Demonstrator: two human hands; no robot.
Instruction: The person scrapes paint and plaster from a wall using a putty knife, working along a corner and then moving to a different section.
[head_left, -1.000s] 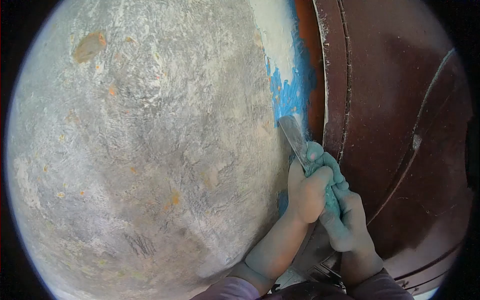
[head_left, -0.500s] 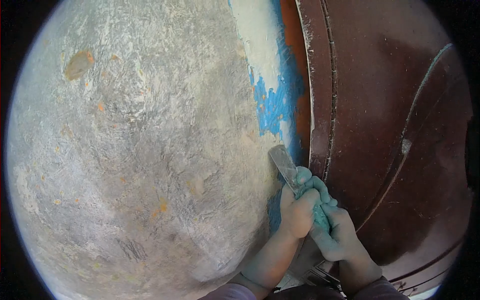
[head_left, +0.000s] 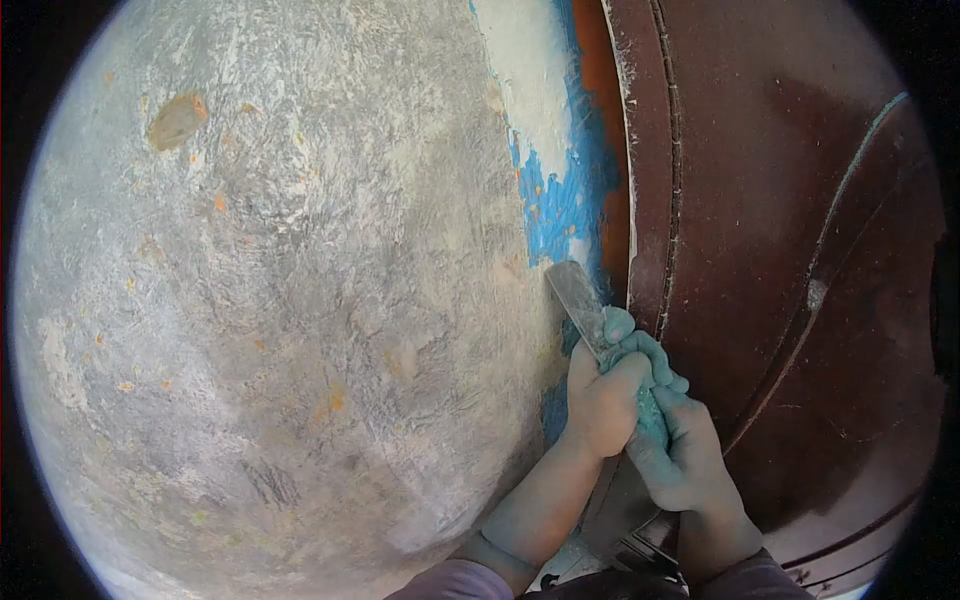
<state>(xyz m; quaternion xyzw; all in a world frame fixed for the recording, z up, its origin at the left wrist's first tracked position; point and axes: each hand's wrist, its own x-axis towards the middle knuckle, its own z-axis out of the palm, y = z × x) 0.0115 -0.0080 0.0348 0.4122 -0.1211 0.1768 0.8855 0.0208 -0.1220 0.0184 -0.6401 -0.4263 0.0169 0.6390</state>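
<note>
So I've got both mitts clamped on this scraper, just right of centre in the lower half of the frame. My left hand is bunched up near the blade end, and my right hand is wrapped in just below and to the right of it. The fingers overlap so much I honestly can't tell which hand some of them belong to. What shows of the handle is speckled greenish teal; the rest is buried in my grip.

Blade's a flat, straight-ended metal strip, scuffed and cloudy, tilted up and left. Its end sits at the lower tip of a ragged blue paint patch; can't tell if it's really touching.

Above that, upper middle, there's a smooth white strip, with a narrow orange-brown band along its right.

Whole left side is a mottled grey wall, rough and streaky with orange flecks, plus a tan oval spot upper left. Right side is a dark reddish-brown panel, smoother, with a long groove near its left edge and a pale curved scratch far right. My purplish sleeves show along the bottom.
</note>
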